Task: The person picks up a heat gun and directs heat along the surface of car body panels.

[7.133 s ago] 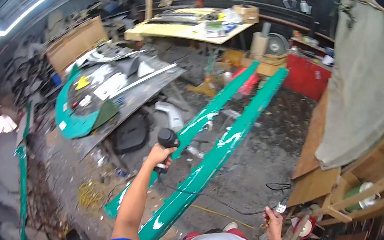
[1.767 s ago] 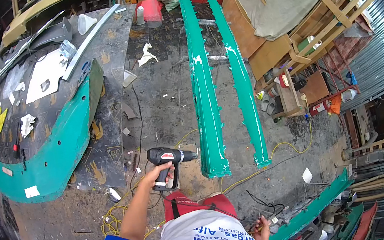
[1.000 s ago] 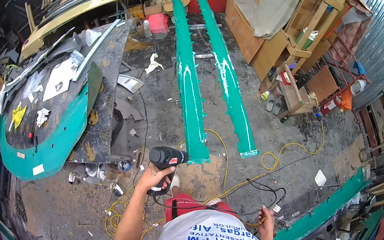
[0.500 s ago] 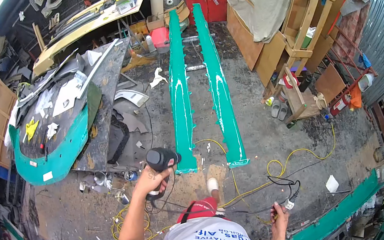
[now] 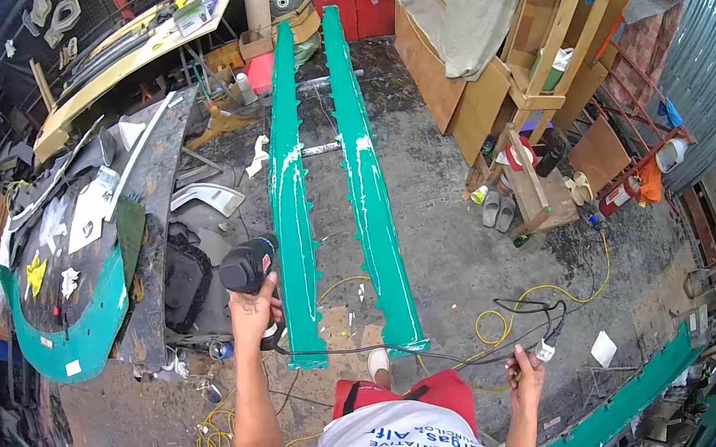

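My left hand (image 5: 255, 310) is closed around the handle of a black corded power tool (image 5: 245, 267), held up beside the left green panel. Its exact kind cannot be made out. My right hand (image 5: 526, 377) is closed at the lower right, its fingertips at a white plug (image 5: 544, 350) on a looped black cord (image 5: 540, 307). Two long green panels, a left one (image 5: 295, 252) and a right one (image 5: 374, 221), stretch away in front of me, with white streaks along their surfaces. The tool's black cable (image 5: 368, 348) runs across the near panel ends toward my right side.
A curved green piece (image 5: 83, 347) lies on a dark table (image 5: 168, 174) at left. Yellow cable (image 5: 576, 297) snakes over the floor at right. Slippers (image 5: 497, 213) sit near a wooden frame (image 5: 550, 67). Another green panel (image 5: 630, 400) lies at lower right.
My left hand has lifted the power tool forward and swung its head leftward. My right hand has moved slightly forward with the plug. The view has turned, so the panels appear further left.
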{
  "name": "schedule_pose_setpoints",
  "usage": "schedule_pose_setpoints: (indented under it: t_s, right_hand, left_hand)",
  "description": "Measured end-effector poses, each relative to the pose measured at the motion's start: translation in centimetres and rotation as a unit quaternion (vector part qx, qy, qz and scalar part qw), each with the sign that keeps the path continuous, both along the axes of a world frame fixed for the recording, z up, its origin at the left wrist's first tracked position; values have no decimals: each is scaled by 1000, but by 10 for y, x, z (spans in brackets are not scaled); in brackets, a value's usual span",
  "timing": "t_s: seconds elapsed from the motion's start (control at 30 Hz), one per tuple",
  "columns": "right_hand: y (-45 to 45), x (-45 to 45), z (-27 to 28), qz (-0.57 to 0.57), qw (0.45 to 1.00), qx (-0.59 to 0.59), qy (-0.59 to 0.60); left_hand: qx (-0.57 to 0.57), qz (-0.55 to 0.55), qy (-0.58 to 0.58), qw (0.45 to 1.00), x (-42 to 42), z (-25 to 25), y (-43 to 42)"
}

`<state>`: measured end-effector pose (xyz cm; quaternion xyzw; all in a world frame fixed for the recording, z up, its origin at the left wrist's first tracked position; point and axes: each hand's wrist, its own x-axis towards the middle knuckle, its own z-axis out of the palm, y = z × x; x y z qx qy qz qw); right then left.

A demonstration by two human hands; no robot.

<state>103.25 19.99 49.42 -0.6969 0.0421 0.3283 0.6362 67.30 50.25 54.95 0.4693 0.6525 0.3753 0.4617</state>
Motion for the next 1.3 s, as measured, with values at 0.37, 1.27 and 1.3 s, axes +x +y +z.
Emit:
schedule_pose_setpoints:
  t_s: [0.37,1.27,1.3]
  right_hand:
    - [66,136,-11,112,994,1,4]
    - [267,368,24,265,962,48,-48]
    - [277,373,24,273,960,44,-46]
  left_hand:
    - [-107,118,-74,984,47,-21,-87]
    - [-108,157,-36,981,300,-40,-28]
    - [-112,153,-41,981,302,-42,-11]
